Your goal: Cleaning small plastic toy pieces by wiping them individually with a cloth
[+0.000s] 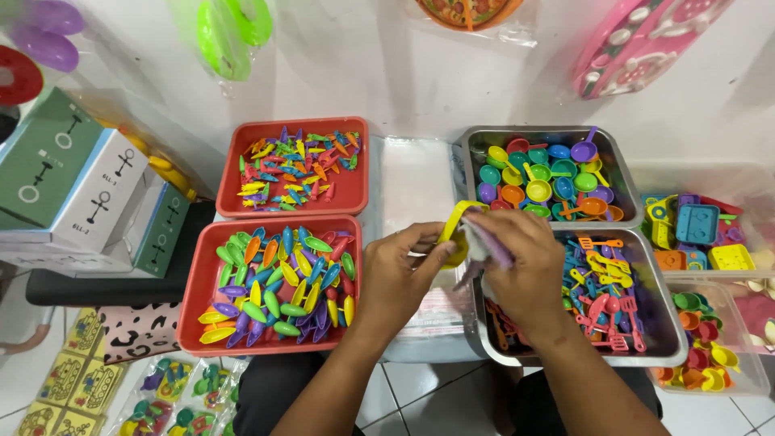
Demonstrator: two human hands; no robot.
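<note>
My left hand and my right hand meet in the middle, over the gap between the trays. Together they pinch a small yellow plastic toy piece with a curved edge. The right hand also grips a purple plastic piece against it. Just under the right hand lies a steel tray of small toy spatulas and utensils in several colours. Left of my left hand, a red tray is filled with leaf-shaped plastic pieces.
A second red tray at the back holds tiny coloured pieces. A steel tray at the back right holds toy pans. Clear bins of toy parts stand on the right, cardboard boxes on the left, clear plastic bags in the centre.
</note>
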